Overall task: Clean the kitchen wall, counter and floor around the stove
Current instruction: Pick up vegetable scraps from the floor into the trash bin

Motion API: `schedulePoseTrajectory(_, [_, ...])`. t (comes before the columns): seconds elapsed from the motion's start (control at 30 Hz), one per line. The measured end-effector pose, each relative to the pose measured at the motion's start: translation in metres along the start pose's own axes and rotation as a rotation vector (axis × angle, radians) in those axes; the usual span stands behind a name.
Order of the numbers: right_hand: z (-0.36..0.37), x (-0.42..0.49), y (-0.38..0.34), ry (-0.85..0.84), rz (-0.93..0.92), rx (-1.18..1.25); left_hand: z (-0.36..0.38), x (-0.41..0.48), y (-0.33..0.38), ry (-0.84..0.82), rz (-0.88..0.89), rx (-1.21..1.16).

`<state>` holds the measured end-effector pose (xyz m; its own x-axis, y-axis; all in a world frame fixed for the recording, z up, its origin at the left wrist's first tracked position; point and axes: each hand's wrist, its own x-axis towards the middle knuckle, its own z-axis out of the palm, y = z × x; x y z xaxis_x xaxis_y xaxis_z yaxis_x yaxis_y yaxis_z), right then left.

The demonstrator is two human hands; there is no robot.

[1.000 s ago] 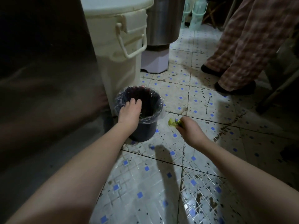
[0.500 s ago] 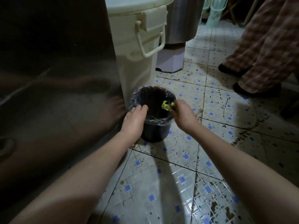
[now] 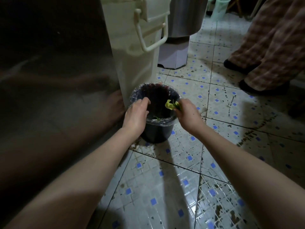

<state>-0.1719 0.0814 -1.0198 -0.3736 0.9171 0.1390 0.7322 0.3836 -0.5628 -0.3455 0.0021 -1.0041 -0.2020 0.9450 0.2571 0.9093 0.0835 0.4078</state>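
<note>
Green leaf scraps [image 3: 170, 105] are pinched in my right hand [image 3: 189, 114], above the mouth of the bin [image 3: 156, 133]. My left hand [image 3: 136, 115] curls over its rim. It stands on the floor [image 3: 165, 187] between both hands.

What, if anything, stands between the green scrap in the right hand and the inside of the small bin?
Nothing visible does. The right hand holds the scrap over the open mouth of the bin, just inside its right rim. The left hand grips the left rim, to the side of the drop.
</note>
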Motion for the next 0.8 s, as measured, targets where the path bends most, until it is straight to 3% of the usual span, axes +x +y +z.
schedulePoseTrajectory(0.17, [0.002, 0.003, -0.004, -0.01, -0.004, 0.001, -0.001, -0.004, 0.0, 0.005, 0.021, 0.081])
schedulePoseTrajectory(0.4, [0.002, 0.01, -0.015, -0.024, -0.02, -0.012, 0.003, -0.018, -0.004, -0.108, 0.057, 0.177])
schedulePoseTrajectory(0.8, [0.017, 0.016, -0.032, -0.068, -0.058, -0.038, -0.002, -0.043, -0.015, -0.209, 0.056, 0.203])
